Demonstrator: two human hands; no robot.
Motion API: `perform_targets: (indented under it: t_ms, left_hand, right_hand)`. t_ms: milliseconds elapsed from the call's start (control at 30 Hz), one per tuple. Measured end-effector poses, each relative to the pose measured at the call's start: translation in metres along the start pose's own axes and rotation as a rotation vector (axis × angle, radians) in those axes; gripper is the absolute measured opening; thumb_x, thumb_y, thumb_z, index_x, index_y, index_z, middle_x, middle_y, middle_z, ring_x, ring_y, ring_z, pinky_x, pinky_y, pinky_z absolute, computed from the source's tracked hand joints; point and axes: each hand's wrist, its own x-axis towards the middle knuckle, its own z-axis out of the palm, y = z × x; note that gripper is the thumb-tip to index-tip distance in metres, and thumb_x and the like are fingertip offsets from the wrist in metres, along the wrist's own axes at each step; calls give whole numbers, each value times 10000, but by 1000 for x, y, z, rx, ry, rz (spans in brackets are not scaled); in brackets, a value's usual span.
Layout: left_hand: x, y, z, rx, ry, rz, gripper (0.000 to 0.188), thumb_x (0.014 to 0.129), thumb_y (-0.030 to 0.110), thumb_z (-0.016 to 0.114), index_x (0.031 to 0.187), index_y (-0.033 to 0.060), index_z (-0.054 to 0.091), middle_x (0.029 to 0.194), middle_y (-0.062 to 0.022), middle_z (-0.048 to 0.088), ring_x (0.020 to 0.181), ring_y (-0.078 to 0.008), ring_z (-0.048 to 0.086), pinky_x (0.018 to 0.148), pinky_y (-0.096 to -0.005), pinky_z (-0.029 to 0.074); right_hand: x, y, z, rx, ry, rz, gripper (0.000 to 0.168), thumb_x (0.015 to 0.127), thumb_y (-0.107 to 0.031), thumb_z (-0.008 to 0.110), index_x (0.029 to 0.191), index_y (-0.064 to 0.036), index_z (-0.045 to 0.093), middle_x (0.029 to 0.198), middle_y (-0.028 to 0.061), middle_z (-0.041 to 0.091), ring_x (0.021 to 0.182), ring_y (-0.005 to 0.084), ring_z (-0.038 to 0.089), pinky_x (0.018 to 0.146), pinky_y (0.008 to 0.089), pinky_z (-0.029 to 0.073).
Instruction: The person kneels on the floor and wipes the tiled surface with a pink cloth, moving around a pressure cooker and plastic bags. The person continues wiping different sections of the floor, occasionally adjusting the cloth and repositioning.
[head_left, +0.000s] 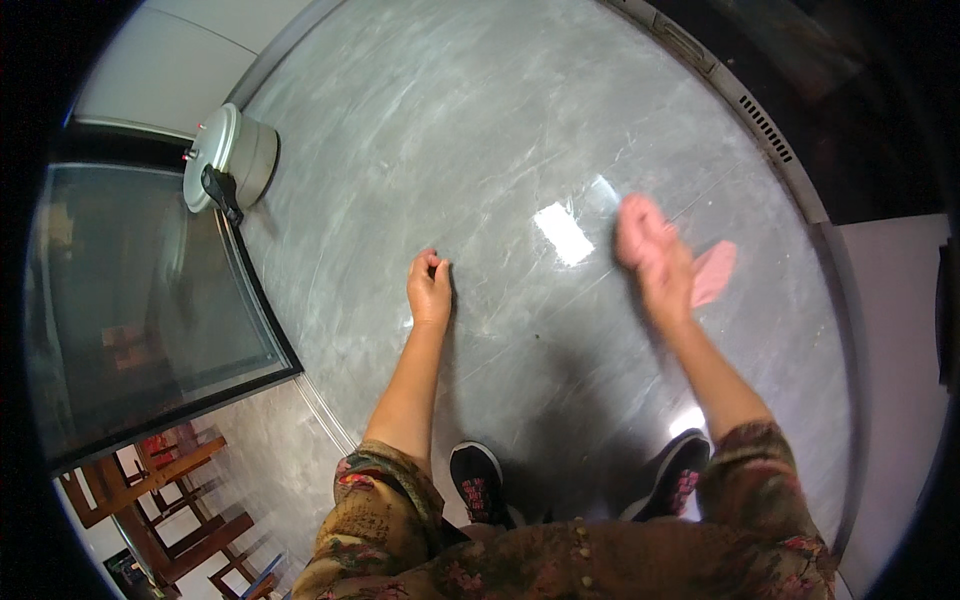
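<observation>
In my right hand (666, 277) is a bunched pink cloth (640, 229); one end of it sticks out on the right side of the hand, and the hand is blurred. My left hand (430, 289) hangs over the grey floor (510, 150) with its fingers curled, and nothing shows in it. Between and beyond the hands, a bright reflection lies on the glossy floor.
A pressure cooker (251, 154) with a black handle stands on the floor at upper left, beside a black-framed glass door (150, 277). Wooden chairs (187, 532) are at lower left. A vented dark appliance (765, 127) and a pale cabinet (892, 322) line the right.
</observation>
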Motion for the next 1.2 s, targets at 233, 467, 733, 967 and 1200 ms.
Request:
perform_targets:
  t_ms: [233, 467, 733, 967, 1200]
  left_hand:
    - [-20, -13, 34, 122, 189, 135, 108, 903, 94, 530, 895, -11, 552, 1225, -211, 544, 1138, -363, 501, 970, -412, 394]
    - [-23, -18, 23, 143, 238, 87, 96, 910, 82, 511, 892, -8, 540, 1182, -195, 557, 1109, -353, 516, 957, -411, 402]
    - [-25, -19, 22, 344, 241, 152, 114, 915, 97, 523, 898, -16, 520, 1181, -210, 528, 1100, -365, 494, 952, -424, 388]
    - [-21, -9, 25, 367, 204, 217, 101, 896, 80, 536, 916, -18, 518, 1201, -214, 509, 1142, -384, 462, 976, -456, 369]
    - [-49, 60, 101, 304, -71, 317, 281, 899, 142, 529, 1140, 1, 506, 1380, -233, 404, 1327, -394, 326, 1105, -468, 251]
  right_hand:
    - [-119, -125, 77, 110, -750, -519, 468, 846, -278, 545, 1203, 25, 535, 1405, 161, 410, 1348, 324, 315, 1090, 489, 223]
    - [-17, -94, 124, 5, -642, -403, 432, 854, -295, 547, 1200, -36, 553, 1465, 155, 342, 1392, 329, 245, 1126, 526, 145]
    - [62, 48, 33, -466, -305, 127, 362, 928, -245, 452, 1186, -8, 544, 1439, 227, 342, 1328, 399, 307, 1114, 471, 218]
    - [14, 93, -76, -601, -32, 348, 475, 945, -298, 477, 1309, 7, 463, 1492, 226, 244, 1388, 402, 192, 1135, 442, 197]
    - [-24, 20, -13, -316, -127, 242, 617, 917, -304, 515, 1345, 112, 361, 1464, 297, 263, 1376, 439, 211, 1139, 481, 153]
